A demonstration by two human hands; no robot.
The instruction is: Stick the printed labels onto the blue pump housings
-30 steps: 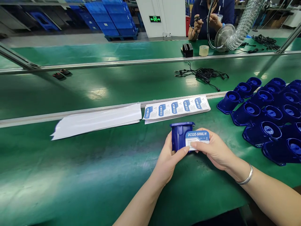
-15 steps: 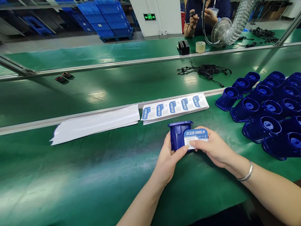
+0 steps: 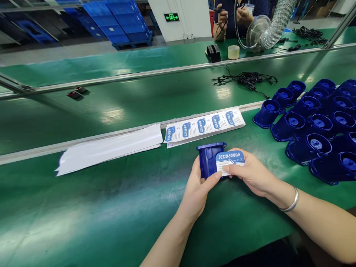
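My left hand (image 3: 198, 185) is wrapped round a dark blue plastic housing (image 3: 208, 160), which lies on its side with its flanged end to the left. Between the fingers of my right hand (image 3: 251, 172) is a white and blue label sticker (image 3: 229, 157) printed "DC52Q-5000L/H". The label overlaps the housing's right part and reaches past it. Both thumbs press near its lower edge, and the left thumb tip touches its lower left corner. Whether the label is stuck down cannot be seen. Behind my hands lies a stack of label sheets (image 3: 204, 128).
Several blue housings (image 3: 294, 124) stand in rows at the right. White backing sheets (image 3: 111, 150) lie to the left. Beyond the metal rail are black cables (image 3: 247, 79) and small black parts (image 3: 74, 94). Across the bench, a person holds a cable beside a tape roll (image 3: 233, 52) and a duct (image 3: 278, 27).
The camera view has shifted slightly. Both hands, the housing and the label keep almost the same position relative to each other.
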